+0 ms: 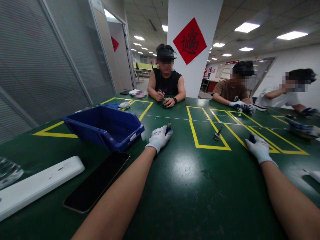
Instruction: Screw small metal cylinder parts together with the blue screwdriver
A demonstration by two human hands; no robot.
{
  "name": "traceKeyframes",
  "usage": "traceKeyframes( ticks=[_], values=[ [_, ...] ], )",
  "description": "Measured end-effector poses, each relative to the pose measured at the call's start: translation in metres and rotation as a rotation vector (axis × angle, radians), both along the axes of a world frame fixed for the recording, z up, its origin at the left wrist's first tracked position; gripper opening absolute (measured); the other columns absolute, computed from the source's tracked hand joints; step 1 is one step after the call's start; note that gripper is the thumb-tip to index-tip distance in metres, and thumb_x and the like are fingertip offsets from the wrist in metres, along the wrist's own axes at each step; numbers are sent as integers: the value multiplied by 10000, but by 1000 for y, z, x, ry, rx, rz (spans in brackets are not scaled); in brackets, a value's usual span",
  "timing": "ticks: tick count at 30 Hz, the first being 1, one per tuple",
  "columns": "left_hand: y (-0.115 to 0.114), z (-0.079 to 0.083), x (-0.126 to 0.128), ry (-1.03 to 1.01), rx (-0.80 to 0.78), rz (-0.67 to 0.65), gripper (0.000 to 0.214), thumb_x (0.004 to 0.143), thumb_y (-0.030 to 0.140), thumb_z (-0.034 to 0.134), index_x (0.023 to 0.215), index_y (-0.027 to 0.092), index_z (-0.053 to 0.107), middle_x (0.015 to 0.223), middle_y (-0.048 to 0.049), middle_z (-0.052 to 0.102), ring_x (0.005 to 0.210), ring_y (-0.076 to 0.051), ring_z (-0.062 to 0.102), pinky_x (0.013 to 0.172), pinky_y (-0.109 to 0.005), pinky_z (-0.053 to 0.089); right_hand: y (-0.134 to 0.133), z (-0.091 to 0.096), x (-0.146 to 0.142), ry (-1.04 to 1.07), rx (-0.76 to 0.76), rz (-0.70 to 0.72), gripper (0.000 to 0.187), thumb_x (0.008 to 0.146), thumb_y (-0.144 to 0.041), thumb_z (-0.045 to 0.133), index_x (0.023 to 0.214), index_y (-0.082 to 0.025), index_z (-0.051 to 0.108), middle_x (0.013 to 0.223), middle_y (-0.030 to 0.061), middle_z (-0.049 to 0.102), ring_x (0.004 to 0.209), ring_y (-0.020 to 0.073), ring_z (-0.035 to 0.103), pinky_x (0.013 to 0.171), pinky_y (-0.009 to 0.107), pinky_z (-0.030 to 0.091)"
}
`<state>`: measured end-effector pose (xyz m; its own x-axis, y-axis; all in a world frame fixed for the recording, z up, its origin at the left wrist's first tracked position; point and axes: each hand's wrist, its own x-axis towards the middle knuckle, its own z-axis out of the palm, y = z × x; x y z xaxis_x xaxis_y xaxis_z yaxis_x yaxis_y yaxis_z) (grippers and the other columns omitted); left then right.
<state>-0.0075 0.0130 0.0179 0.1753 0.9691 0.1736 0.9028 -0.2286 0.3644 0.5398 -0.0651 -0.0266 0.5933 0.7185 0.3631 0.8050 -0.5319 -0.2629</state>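
Note:
My left hand, in a white glove with blue-coated fingers, is closed around a small metal part with a thin shaft; its tip sticks up above the fingers and the rest is hidden. Further right, a similar metal part with a round base and upright shaft stands inside a yellow-taped rectangle. My right hand, gloved alike, rests on the green table by the yellow tape lines, fingers apart, one blue fingertip raised. I see nothing held in it. A blue bin sits left of my left hand.
A black phone and a long white bar-shaped object lie at the near left, beside clear plastic. One person sits opposite holding a thin tool; two more people sit at the right. A blurred tray is at far right.

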Motion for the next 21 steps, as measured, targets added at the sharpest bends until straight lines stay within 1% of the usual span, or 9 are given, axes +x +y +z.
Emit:
traceKeyframes(
  ticks=[2,4,8,9,11,14,17,21],
  values=[
    [0,0,0,1,-7,3,494,898,560,364,1283,271,471,1200,-96,608,1096,-259,564,929,-369,411,-2,2,-3,-46,52,8,663,784,-608,476,1301,-198,536,1176,119,596,1047,312,559,889,428,452],
    [1,-2,-1,1,-1,-7,491,899,555,366,1284,268,468,1198,-97,608,1093,-254,565,930,-366,411,-3,3,-4,-65,68,9,655,783,-617,479,1291,-209,548,1167,113,602,1046,306,561,896,419,448],
    [4,-5,-2,-3,15,-25,495,900,576,335,1257,267,481,1172,-94,617,1067,-246,576,910,-362,421,-1,0,-2,33,-21,-4,745,756,-655,499,1350,-206,493,1172,146,603,1038,344,566,878,465,453],
    [4,-6,-2,-3,17,-27,497,898,582,330,1250,267,485,1168,-93,617,1061,-248,578,903,-362,424,0,-2,-1,51,-28,-8,759,766,-667,474,1367,-203,472,1186,156,596,1047,354,564,883,481,448],
    [5,-6,-3,2,20,-28,497,896,584,331,1245,267,487,1159,-93,619,1053,-251,581,895,-360,429,2,-4,1,61,-19,-8,731,816,-655,395,1382,-196,455,1221,169,578,1074,356,559,909,492,434],
    [5,-6,-3,1,24,-28,491,894,574,343,1251,267,484,1152,-95,621,1049,-257,583,896,-366,432,4,-7,3,58,-11,-9,657,868,-577,337,1378,-183,464,1227,172,579,1083,340,567,941,476,423],
    [4,-5,-2,-5,19,-22,488,895,570,347,1252,270,487,1154,-94,622,1065,-258,578,913,-371,426,6,-7,4,52,-11,-8,626,846,-536,404,1358,-187,492,1221,159,588,1078,341,571,936,470,433],
    [2,-3,-1,1,15,-16,489,898,563,348,1263,269,484,1167,-96,619,1081,-256,572,925,-368,419,7,-4,4,94,-7,10,603,813,-506,463,1344,-223,509,1231,120,589,1087,331,565,946,451,433]
  ],
)
